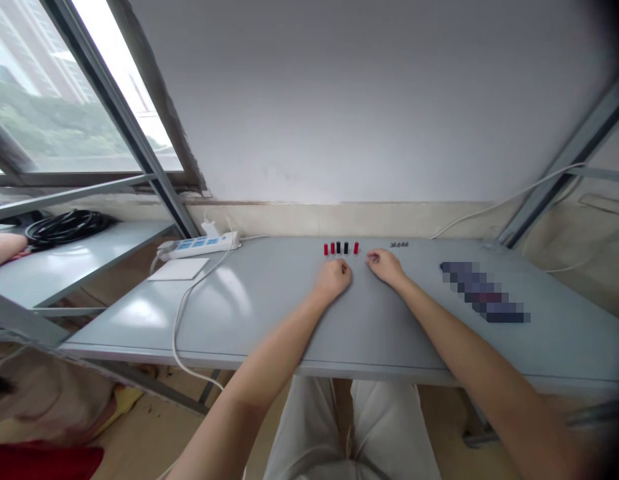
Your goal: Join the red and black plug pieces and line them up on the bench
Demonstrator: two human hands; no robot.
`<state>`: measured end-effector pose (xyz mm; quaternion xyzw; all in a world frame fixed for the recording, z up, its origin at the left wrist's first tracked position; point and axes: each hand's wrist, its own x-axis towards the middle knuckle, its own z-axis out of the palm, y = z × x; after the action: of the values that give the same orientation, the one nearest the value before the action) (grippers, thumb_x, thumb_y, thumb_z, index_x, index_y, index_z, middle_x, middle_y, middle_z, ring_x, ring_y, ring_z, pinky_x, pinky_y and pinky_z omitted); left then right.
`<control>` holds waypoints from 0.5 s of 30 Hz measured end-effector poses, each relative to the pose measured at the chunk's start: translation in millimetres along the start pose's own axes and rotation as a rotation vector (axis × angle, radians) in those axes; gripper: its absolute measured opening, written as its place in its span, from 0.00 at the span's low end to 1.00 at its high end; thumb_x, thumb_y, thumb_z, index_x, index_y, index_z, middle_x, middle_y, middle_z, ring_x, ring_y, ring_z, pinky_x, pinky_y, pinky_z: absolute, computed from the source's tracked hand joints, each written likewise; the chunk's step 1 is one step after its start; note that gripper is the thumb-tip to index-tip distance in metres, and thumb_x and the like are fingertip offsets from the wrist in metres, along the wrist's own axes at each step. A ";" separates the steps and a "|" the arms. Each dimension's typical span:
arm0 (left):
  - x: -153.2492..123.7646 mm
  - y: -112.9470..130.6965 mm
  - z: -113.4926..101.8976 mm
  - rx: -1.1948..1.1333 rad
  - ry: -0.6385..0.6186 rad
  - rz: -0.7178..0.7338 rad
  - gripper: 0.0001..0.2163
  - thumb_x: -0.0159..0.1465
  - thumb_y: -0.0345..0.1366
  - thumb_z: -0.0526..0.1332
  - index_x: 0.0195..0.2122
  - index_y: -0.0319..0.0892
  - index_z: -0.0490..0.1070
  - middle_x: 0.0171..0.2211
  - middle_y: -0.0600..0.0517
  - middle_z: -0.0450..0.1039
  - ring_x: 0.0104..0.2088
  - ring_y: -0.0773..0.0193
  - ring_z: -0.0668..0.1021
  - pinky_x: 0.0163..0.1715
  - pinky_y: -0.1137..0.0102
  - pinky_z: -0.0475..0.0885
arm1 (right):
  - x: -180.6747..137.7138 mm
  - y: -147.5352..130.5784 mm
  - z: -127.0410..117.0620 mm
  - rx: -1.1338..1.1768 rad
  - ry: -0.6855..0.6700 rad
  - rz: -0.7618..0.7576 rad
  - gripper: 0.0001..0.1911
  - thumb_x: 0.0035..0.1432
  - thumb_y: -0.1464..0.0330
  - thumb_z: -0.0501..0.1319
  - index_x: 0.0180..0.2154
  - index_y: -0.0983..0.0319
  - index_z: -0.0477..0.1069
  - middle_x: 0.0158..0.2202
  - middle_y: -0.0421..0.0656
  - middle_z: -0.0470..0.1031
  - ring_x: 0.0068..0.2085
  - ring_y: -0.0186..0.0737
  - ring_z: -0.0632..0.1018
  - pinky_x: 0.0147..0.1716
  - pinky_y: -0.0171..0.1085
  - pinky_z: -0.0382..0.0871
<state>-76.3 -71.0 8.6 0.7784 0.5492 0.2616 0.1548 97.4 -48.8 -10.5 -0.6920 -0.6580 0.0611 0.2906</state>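
Note:
Several small upright cylinders line the back of the desk: a red cylinder (326, 249), another red one beside it, two black cylinders (342, 247), and, set apart to the right, a red cylinder (356, 248). My left hand (333, 278) rests just in front of this row, its fingers curled closed; what they hold, if anything, is hidden. To the right of the lone red cylinder, my right hand (386, 265) has its fingers bent together in a pinch, and I cannot make out what is in them. Small dark metallic-looking pieces (399, 245) lie in a row behind it.
On the grey desk (284, 320), a white power strip (204, 244) stands back left, with a white flat pad (179, 269) before it. A white cable (177, 320) runs over the front edge. A pixelated dark object (482, 293) lies right. Another person's arm (7, 247) shows far left.

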 end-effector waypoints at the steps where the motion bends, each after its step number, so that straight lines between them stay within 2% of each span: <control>1: 0.2 -0.5 -0.2 -0.005 0.004 -0.011 0.10 0.59 0.32 0.52 0.32 0.38 0.74 0.28 0.46 0.74 0.29 0.64 0.73 0.33 0.69 0.67 | 2.9 -1.9 -0.4 0.019 -0.015 0.035 0.13 0.54 0.67 0.58 0.42 0.62 0.73 0.40 0.46 0.76 0.42 0.41 0.75 0.42 0.38 0.65; 6: 0.0 -0.9 -0.2 -0.016 -0.008 -0.035 0.10 0.59 0.32 0.52 0.32 0.39 0.73 0.29 0.46 0.74 0.29 0.64 0.73 0.33 0.69 0.67 | 16.2 -9.7 2.2 0.079 -0.137 0.113 0.17 0.51 0.64 0.62 0.43 0.65 0.73 0.39 0.47 0.76 0.39 0.40 0.76 0.40 0.36 0.66; 10: 0.0 -0.6 0.2 -0.014 -0.006 -0.032 0.10 0.59 0.32 0.52 0.33 0.39 0.73 0.28 0.46 0.74 0.29 0.64 0.73 0.34 0.69 0.67 | 25.3 -13.0 8.1 0.101 -0.146 0.095 0.19 0.50 0.62 0.63 0.43 0.65 0.73 0.40 0.48 0.76 0.41 0.41 0.76 0.40 0.37 0.66; 15: 1.3 -3.4 1.3 -0.014 0.022 -0.035 0.09 0.59 0.32 0.52 0.32 0.39 0.73 0.29 0.45 0.74 0.30 0.62 0.74 0.34 0.68 0.68 | 32.9 -17.6 14.2 0.116 -0.138 0.066 0.14 0.49 0.64 0.63 0.39 0.62 0.74 0.36 0.46 0.77 0.39 0.41 0.76 0.38 0.36 0.67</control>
<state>-77.9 -68.6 6.0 0.7647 0.5626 0.2711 0.1588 79.5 -13.7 -4.0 -0.6896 -0.6485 0.1560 0.2818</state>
